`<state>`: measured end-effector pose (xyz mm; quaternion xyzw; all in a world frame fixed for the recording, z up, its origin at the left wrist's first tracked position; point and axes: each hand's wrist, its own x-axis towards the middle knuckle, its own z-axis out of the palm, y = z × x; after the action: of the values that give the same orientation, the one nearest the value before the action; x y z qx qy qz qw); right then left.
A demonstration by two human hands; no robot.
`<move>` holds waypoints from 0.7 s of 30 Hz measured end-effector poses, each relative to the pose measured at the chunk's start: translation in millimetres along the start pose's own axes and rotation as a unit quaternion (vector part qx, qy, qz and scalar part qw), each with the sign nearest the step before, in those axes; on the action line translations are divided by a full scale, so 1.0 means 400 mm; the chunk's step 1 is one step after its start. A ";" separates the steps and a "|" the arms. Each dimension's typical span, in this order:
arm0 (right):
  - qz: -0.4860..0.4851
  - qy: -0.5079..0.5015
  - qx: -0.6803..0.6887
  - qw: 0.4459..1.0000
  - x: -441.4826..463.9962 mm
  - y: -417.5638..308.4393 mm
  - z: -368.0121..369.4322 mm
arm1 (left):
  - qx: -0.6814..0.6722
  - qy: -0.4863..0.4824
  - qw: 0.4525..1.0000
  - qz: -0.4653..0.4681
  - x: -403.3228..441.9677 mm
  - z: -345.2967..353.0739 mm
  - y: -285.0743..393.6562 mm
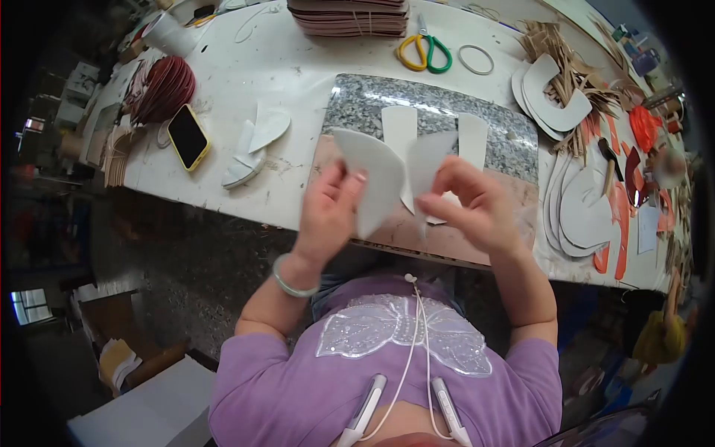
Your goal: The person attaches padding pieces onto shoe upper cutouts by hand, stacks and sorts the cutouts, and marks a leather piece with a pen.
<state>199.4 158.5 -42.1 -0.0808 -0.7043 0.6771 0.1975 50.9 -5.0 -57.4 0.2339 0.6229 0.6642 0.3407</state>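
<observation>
Above the front edge of the worktable, my left hand (pixel 331 208) holds a curved white piece (pixel 376 175) between thumb and fingers. My right hand (pixel 473 205) pinches another thin white piece (pixel 428 160), close beside the first; its lower part is blurred. Under them, two white strips (pixel 400 123) (pixel 472 138) lie on a speckled stone slab (pixel 365 100). A pinkish-brown board (pixel 514 205) covers the near part of the slab. Part of the strips is hidden behind my hands and the held pieces.
Yellow-and-green-handled scissors (pixel 424 56) and a metal ring (pixel 476 59) lie beyond the slab. A phone (pixel 188 137) and white pieces (pixel 257 145) are at left. Stacked curved white pieces (pixel 581 212) and tan strips (pixel 555 45) lie at right. A bundled stack (pixel 348 18) stands at the back.
</observation>
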 end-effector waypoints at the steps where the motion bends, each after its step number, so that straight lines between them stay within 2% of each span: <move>1: 0.029 0.018 0.095 0.995 -0.001 -0.007 -0.018 | 0.001 0.050 0.998 0.026 0.025 -0.036 -0.005; 2: 0.058 0.041 0.187 0.980 0.000 -0.015 -0.037 | 0.032 0.070 0.995 0.067 0.051 -0.101 -0.009; 4: 0.080 0.028 0.186 0.979 0.004 -0.020 -0.080 | 0.105 0.147 0.978 0.108 0.109 -0.221 0.007; 5: 0.101 0.011 0.189 0.977 -0.001 -0.023 -0.106 | 0.161 0.150 0.973 0.073 0.130 -0.278 0.027; 6: 0.111 -0.016 0.183 0.977 -0.005 -0.025 -0.123 | 0.391 0.174 0.888 0.171 0.153 -0.339 0.018; 7: 0.120 -0.044 0.177 0.976 -0.002 -0.026 -0.132 | 0.589 0.188 0.740 0.266 0.180 -0.369 -0.005; 8: 0.122 -0.025 0.173 0.977 0.006 -0.030 -0.140 | 0.582 0.172 0.746 0.273 0.188 -0.324 0.000; 10: 0.162 -0.146 0.145 0.965 0.021 -0.039 -0.142 | 0.521 0.081 0.780 0.337 0.164 -0.198 0.045; 11: 0.168 -0.137 0.146 0.965 0.023 -0.039 -0.146 | 0.344 -0.075 0.904 0.244 0.158 -0.134 0.049; 12: 0.180 -0.155 0.134 0.962 0.030 -0.038 -0.150 | 0.140 -0.220 0.956 0.131 0.157 -0.068 0.051; 13: 0.190 -0.175 0.122 0.958 0.039 -0.037 -0.154 | 0.006 -0.274 0.962 -0.004 0.157 -0.009 0.050; 16: 0.204 -0.211 0.099 0.951 0.047 -0.045 -0.156 | -0.014 -0.330 0.943 -0.033 0.169 0.066 0.046; 20: 0.247 0.010 0.020 0.969 -0.001 -0.066 -0.149 | 0.039 -0.204 0.978 0.004 0.164 0.092 0.016; 21: 0.250 0.010 0.023 0.968 -0.004 -0.059 -0.150 | 0.039 -0.203 0.978 0.000 0.158 0.090 0.012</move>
<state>227.8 211.6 -18.9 -0.2565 -0.6436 0.7205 0.0307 34.7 66.1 -55.8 0.3773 0.5663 0.5778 0.4507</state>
